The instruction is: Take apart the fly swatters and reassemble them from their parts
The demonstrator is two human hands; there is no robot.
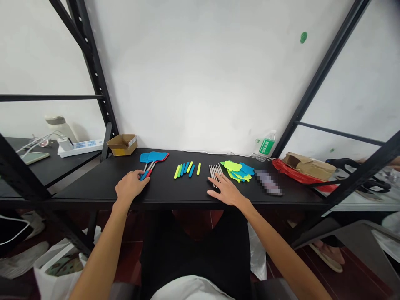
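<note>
My left hand (129,186) curled closed on blue-headed spatulas (158,156); my right hand (227,189) spread open, apparently empty, over metal rods (214,168), arranging, I judged; lifting any called for a pinch.

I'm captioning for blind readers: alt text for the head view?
A person's left hand touches spatulas on a black table, while the right hand lies over metal rods. Short colored sticks lie between the hands; flat blue and yellow-green pieces are heaped beside the rods.

Free gap between spatulas (157,156) and handles (186,167), rods (213,170) farther right
</note>
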